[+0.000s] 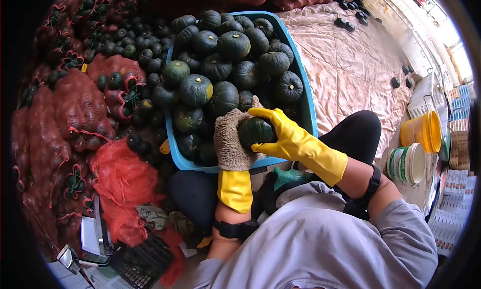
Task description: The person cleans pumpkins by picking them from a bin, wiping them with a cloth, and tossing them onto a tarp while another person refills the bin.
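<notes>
Both my hands wear yellow rubber gloves. My left hand (234,141) also has a shaggy brown cloth mitt over it, and it is wrapped round the left side of a dark green pumpkin (257,132). On the pumpkin's right side, my right hand (278,133) grips it, fingers over the top and thumb below. The held pumpkin is above the near edge of a blue tub (305,83), which is piled with dark green pumpkins. One of them (196,90) shows a yellow patch.
Red mesh sacks (82,106) and loose pumpkins lie at the left, with an empty red net (123,181) nearer. A pinkish sheet (345,63) spreads at the right. Beyond it stand a yellow bucket (418,132), a white bucket (407,163) and crates (426,96).
</notes>
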Demonstrator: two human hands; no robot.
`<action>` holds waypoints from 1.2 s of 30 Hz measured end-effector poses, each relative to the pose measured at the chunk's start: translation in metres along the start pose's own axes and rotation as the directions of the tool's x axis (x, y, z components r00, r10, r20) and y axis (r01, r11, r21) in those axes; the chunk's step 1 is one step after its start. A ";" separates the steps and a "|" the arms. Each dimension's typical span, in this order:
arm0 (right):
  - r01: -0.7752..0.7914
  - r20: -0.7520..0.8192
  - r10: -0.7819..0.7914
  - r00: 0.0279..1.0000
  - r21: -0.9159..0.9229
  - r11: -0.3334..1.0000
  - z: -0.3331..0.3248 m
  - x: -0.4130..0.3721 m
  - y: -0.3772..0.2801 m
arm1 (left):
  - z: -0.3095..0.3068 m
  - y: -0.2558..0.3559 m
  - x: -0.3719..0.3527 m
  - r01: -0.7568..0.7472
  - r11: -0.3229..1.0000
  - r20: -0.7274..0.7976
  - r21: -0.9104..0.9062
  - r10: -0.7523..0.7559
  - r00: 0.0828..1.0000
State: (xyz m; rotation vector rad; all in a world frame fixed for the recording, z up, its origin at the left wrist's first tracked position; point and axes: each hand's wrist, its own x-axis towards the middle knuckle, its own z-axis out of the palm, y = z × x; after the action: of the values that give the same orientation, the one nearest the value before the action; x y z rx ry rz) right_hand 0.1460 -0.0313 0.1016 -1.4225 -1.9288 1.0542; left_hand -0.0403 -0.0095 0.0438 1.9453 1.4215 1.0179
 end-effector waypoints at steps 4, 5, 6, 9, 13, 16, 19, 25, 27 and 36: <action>-0.066 -0.115 0.240 0.964 0.772 0.632 0.042 0.020 0.057 | -0.005 0.041 0.007 0.209 0.966 -0.029 0.155 -0.207 0.978; -0.196 -0.163 0.421 0.892 0.701 0.686 0.045 0.025 0.058 | 0.002 0.054 0.004 0.279 0.951 -0.189 0.131 -0.252 0.949; -0.202 -0.253 0.440 0.862 0.624 0.755 0.047 0.029 0.051 | 0.017 0.050 0.002 0.323 0.936 -0.242 0.142 -0.283 0.928; 0.112 -0.581 -0.156 0.799 -0.112 0.987 0.054 0.027 0.059 | 0.036 0.042 -0.006 0.271 0.962 -0.233 -0.031 -0.271 0.934; 0.022 -0.341 0.039 0.939 0.174 0.985 0.055 0.002 0.050 | 0.031 0.030 -0.003 0.075 0.990 -0.106 0.116 -0.063 0.992; -0.186 0.009 0.267 0.964 0.739 0.647 0.049 -0.008 0.057 | 0.017 0.016 0.006 -0.178 0.928 0.039 0.327 0.175 0.984; -0.425 0.468 0.285 0.837 0.883 -0.200 0.033 -0.004 0.068 | 0.012 0.015 0.009 -0.137 0.880 0.097 0.454 0.105 0.990; -0.433 0.478 -0.126 0.869 0.614 -0.660 0.017 -0.020 0.067 | 0.037 -0.030 -0.001 0.425 0.605 0.284 -0.673 -0.319 0.904; -0.413 0.431 -0.154 0.889 0.611 -0.676 0.019 -0.023 0.078 | 0.031 -0.020 0.000 0.498 0.010 0.437 -0.867 -0.465 0.770; -0.026 -0.179 0.252 0.951 0.767 0.641 0.032 -0.015 0.063 | 0.041 0.003 -0.017 0.379 0.472 0.238 -0.796 -0.332 0.913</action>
State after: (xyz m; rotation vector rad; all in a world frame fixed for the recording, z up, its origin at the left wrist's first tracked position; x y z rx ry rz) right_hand 0.1602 -0.0454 0.0325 -1.1286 -0.9591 1.4250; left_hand -0.0079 -0.0253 0.0173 0.8955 0.9436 1.1285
